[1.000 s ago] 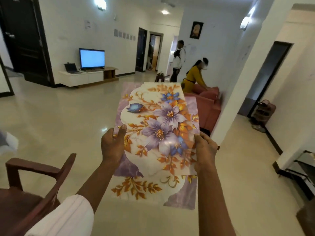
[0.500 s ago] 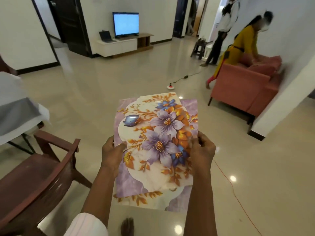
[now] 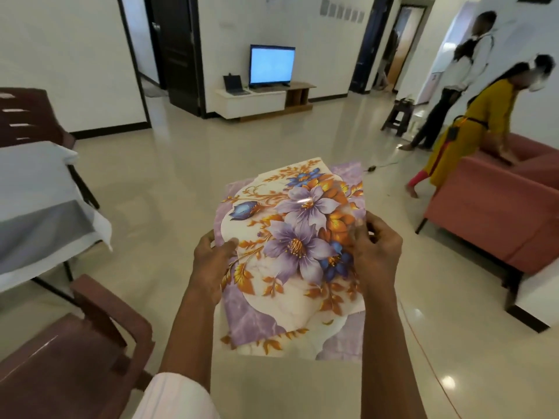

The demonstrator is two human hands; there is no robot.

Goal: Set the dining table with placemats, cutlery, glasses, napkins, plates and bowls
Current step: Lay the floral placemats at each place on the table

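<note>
A person carries a stack of floral placemats (image 3: pixel 302 225) in both hands, held roughly flat above the polished floor (image 3: pixel 181 182) and well apart from the cloth-covered tabletop (image 3: pixel 45 207) at the left. The left hand (image 3: pixel 211 261) takes the stack's left edge in its grip, thumb laid on the printed face and fingers tucked beneath. The right hand (image 3: pixel 378 252) grasps the right edge, fingers curled around it (blur there hides how the thumb lies). The mats are slightly fanned: the top one sits askew, so a purple corner of a lower mat shows at the far right and another along the near edge. How many mats make up the stack cannot be told.

At near left, beside the carrier's white sleeve (image 3: pixel 178 397), stands a brown wooden armchair (image 3: pixel 75 343), just below the tabletop's near corner, where the cloth hangs over the edge. A second chair (image 3: pixel 27 116) stands at the tabletop's far side. A wide stretch of floor runs from the mats' far edge to a television (image 3: pixel 272 65) and laptop (image 3: pixel 233 84) on a low cabinet (image 3: pixel 251 104) against the far wall. At right a salmon sofa (image 3: pixel 499 213) borders the floor. A person in a yellow garment (image 3: pixel 472 125) leans on it, and another person (image 3: pixel 462 71) stands behind, near a dark stool (image 3: pixel 399 116). An orange cord (image 3: pixel 423 352) trails across the floor at near right.
</note>
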